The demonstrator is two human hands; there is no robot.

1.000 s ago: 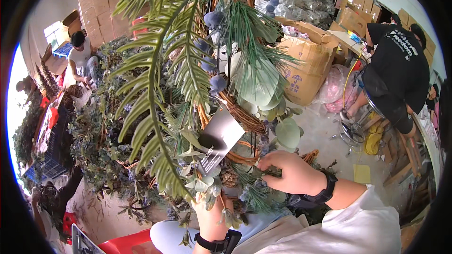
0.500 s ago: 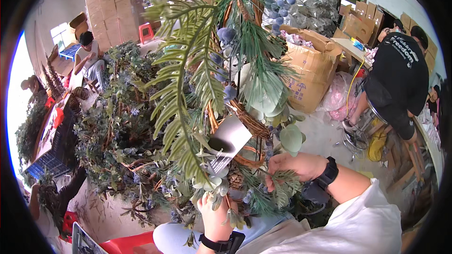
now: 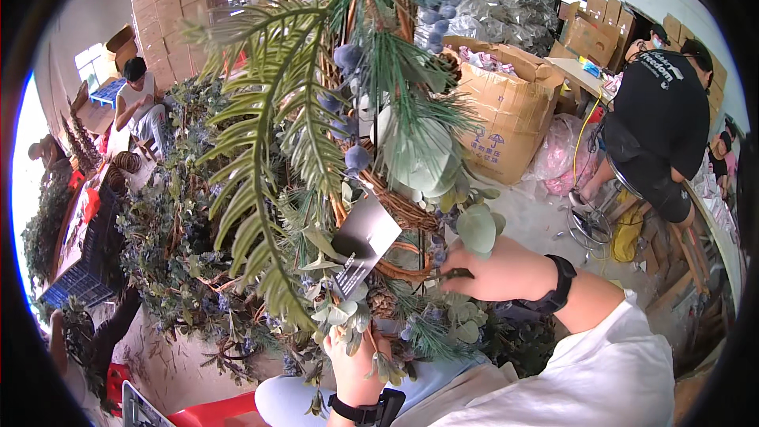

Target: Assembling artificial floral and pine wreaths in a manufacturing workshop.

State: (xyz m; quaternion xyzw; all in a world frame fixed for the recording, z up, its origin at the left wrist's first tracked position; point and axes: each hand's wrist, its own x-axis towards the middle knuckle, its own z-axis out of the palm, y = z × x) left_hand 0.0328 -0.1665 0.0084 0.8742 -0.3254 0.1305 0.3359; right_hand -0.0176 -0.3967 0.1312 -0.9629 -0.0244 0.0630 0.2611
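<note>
An artificial wreath (image 3: 395, 209) with a twig ring stands upright before me, dressed with a large fern frond (image 3: 273, 138), pine needles, blue berries (image 3: 356, 158), a pine cone (image 3: 383, 304) and pale round leaves (image 3: 477, 228). A black-and-white card tag (image 3: 365, 247) hangs at its middle. My left hand (image 3: 354, 364) is closed round the wreath's lower edge, below the pine cone, its fingertips partly hidden by leaves. At the wreath's right side, just under the round leaves, my right hand (image 3: 502, 273) has its fingers curled and pinched; something small and dark shows between them.
Piled wreaths (image 3: 178, 229) fill the left side. Behind stands an open cardboard box (image 3: 506, 122) beside a pink plastic bag (image 3: 557, 154). One person (image 3: 660, 111) in black works at a right-hand table; another (image 3: 142, 107) sits far left. A red stool (image 3: 213, 411) is beside my legs.
The wreath has shifted a little left in view. My right hand has moved from a pine sprig up toward the round leaves, its fingers now more curled. The left hand keeps its hold.
</note>
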